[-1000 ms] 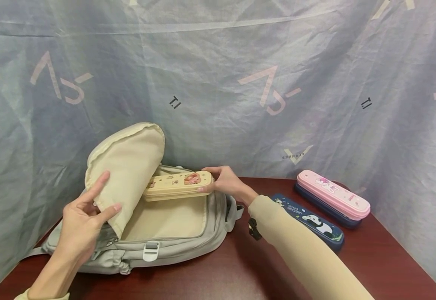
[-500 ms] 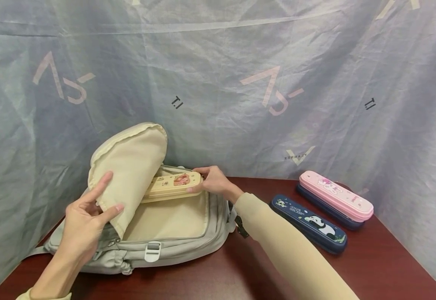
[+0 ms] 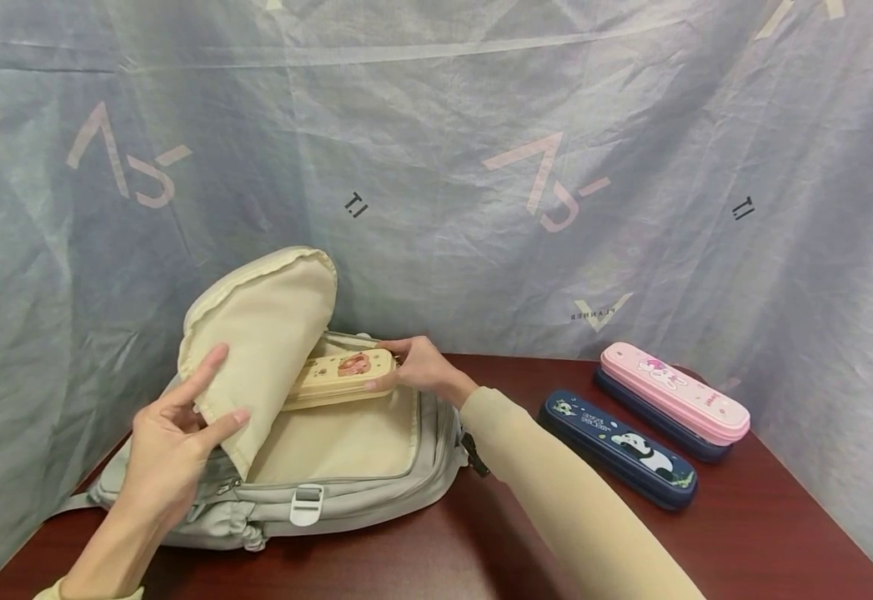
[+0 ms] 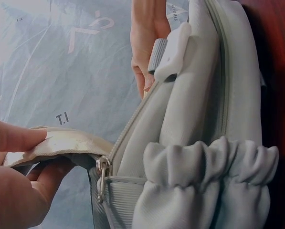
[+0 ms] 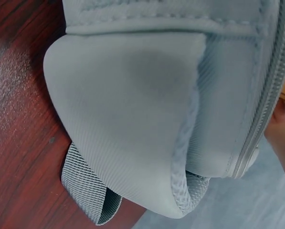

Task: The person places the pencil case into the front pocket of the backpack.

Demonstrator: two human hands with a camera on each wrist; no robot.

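A grey-green backpack (image 3: pixel 346 508) lies on the table with its cream-lined flap (image 3: pixel 263 333) lifted at the left. My left hand (image 3: pixel 173 442) pinches the flap's edge between thumb and fingers, which the left wrist view shows closely beside the zipper pull (image 4: pixel 103 179). With my right hand (image 3: pixel 424 368) I grip the right end of a yellow pencil case (image 3: pixel 342 375) with a brown cartoon print. The case sits partly inside the open compartment, and its left end is hidden behind the flap. In the right wrist view only part of my right hand (image 5: pixel 284 133) shows, beyond the zipper.
To the right lies a navy pencil case (image 3: pixel 624 450) with a panda print. Behind it a pink pencil case (image 3: pixel 672 392) rests on another dark blue case (image 3: pixel 657 419). A grey printed cloth (image 3: pixel 421 167) hangs behind the dark red table (image 3: pixel 421 567).
My right hand has moved left with the yellow pencil case, carrying it further into the backpack and behind the flap. The left hand keeps its hold on the flap, nearly still.
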